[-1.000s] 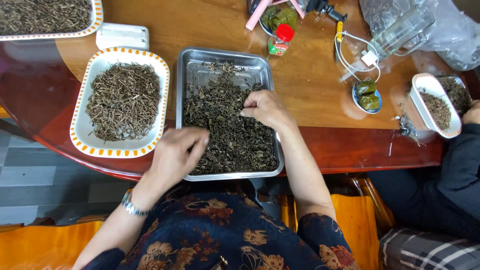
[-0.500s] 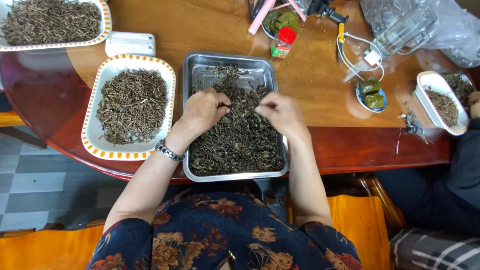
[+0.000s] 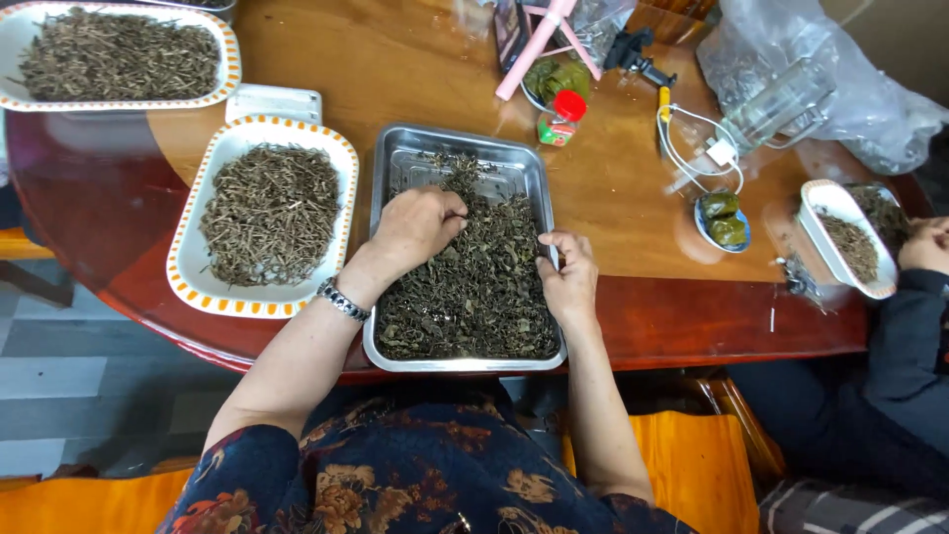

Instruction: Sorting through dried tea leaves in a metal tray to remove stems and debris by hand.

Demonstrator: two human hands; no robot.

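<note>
The left hand [image 3: 417, 225] lies knuckles-up on the heap of dark dried leaves [image 3: 474, 287], its fingers curled down into them, though what they grip, if anything, cannot be told; a silver metal watch [image 3: 342, 300] circles its wrist. The right hand [image 3: 567, 279] rests at the right edge of the heap against the rim, fingers loosely bent and close together with nothing plainly held. The leaves fill the near two thirds of a rectangular stainless steel tray [image 3: 435, 163] that sits at the near edge of a glossy brown wooden counter [image 3: 623, 198] with a dark red curved border. Just left of the tray stands a white oblong dish with an orange dotted rim [image 3: 193, 282] holding thin brown stems, and far left a second dish of the same kind [image 3: 229, 59], also full of stems. Beyond the tray are a small bottle with a red cap [image 3: 563, 116], a white cable [image 3: 692, 148], a little blue-edged saucer with green wrapped pieces [image 3: 724, 218] and a crumpled clear plastic bag [image 3: 850, 79]. At the right edge another person's hand [image 3: 927, 247] is beside a smaller white dish [image 3: 842, 242]. Below the counter, grey floor tiles [image 3: 59, 376] show on the left.
</note>
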